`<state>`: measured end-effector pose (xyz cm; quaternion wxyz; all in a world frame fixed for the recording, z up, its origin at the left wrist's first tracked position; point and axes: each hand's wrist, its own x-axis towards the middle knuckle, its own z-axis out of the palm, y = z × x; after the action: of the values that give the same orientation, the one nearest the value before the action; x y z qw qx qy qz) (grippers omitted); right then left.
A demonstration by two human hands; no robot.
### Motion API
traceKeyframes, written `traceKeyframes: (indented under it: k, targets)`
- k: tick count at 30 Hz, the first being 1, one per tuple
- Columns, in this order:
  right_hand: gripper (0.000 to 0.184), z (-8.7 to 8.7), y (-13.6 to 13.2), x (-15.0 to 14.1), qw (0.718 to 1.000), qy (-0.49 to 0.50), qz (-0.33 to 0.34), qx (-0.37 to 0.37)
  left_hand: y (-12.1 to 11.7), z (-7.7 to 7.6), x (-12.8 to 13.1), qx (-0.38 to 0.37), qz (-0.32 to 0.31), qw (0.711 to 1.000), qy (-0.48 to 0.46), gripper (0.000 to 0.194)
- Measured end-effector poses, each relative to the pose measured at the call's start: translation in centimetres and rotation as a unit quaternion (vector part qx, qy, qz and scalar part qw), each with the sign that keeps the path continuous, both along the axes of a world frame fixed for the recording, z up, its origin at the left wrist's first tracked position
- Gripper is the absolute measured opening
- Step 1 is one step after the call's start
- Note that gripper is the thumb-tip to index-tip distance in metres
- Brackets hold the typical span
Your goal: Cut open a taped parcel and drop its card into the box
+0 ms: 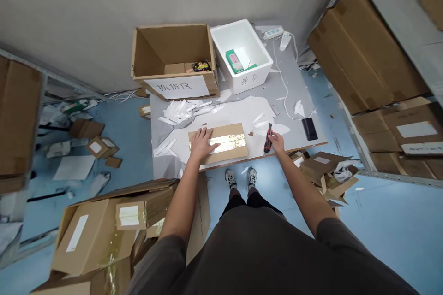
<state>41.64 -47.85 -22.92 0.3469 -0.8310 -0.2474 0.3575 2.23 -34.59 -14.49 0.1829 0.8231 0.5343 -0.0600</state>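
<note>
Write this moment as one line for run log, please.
left hand: rests on taped carton | right hand: holds red-and-black tool | carton: on table | tool: right of carton, apart

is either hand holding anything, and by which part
The right hand holds a red-black cutter near its middle; the left hand rests on a taped box.

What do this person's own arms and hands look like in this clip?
The left hand and right hand are bare, without gloves. No watch or bracelet shows at the wrists; rings would be too small to tell. The left sleeve and right sleeve are short, dark grey and plain.
</note>
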Motion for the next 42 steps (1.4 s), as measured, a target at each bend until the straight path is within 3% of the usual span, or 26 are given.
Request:
traceKeyframes:
  k: [5,8,10,12,14,16,17,19,21,24,29,34,37,42]
  targets:
    - [0.02,-5.6,0.1,5.4,0.995,-0.063,0.037,-0.067,-2.9,-0.4,1.5,0.022,0.098,0.994,0.031,0.082]
    - [0.028,-6.7,0.2,6.6,0.983,-0.159,0.063,-0.074,-4.8,-0.4,2.7,0.03,0.15,0.986,0.061,0.086]
    - [0.043,-6.0,-0.1,5.4,0.979,-0.185,0.065,-0.062,-6.0,-0.3,3.7,0.034,0.177,0.981,0.077,0.089]
    - [0.053,-4.1,-0.8,2.1,0.98,-0.168,0.098,-0.033,-7.1,-0.1,4.8,0.04,0.205,0.974,0.084,0.087]
    - [0.055,-1.5,-2.1,-3.2,0.972,-0.103,0.209,0.013,-8.0,0.3,5.9,0.047,0.237,0.967,0.087,0.084]
    - [0.061,1.1,-3.6,-9.3,0.93,-0.026,0.365,0.041,-8.6,0.8,6.8,0.045,0.26,0.96,0.09,0.081]
    - [0.066,2.1,-4.3,-12.2,0.91,-0.028,0.411,0.04,-8.8,1.0,7.0,0.039,0.266,0.959,0.089,0.081]
    - [0.077,3.7,-5.2,-17.0,0.888,-0.071,0.454,0.016,-8.9,1.5,6.8,0.023,0.266,0.961,0.071,0.079]
    - [0.082,4.6,-5.1,-19.8,0.875,-0.112,0.468,-0.045,-9.0,1.8,5.7,0.011,0.254,0.966,0.044,0.075]
    - [0.083,5.3,-3.3,-20.8,0.857,-0.144,0.487,-0.088,-9.4,1.7,3.0,-0.001,0.238,0.971,0.033,0.074]
    - [0.077,6.3,2.6,-21.0,0.816,-0.183,0.541,-0.091,-11.2,0.8,-1.6,-0.01,0.235,0.972,0.022,0.076]
    - [0.073,6.7,8.0,-23.9,0.809,-0.22,0.534,-0.111,-11.9,0.1,-3.6,-0.018,0.259,0.966,-0.009,0.083]
    - [0.073,7.0,8.4,-25.8,0.807,-0.234,0.53,-0.111,-11.1,0.0,-3.5,-0.015,0.297,0.955,-0.026,0.087]
    - [0.064,7.5,4.9,-27.8,0.837,-0.307,0.443,-0.095,-9.2,0.4,-2.5,-0.005,0.353,0.934,-0.051,0.094]
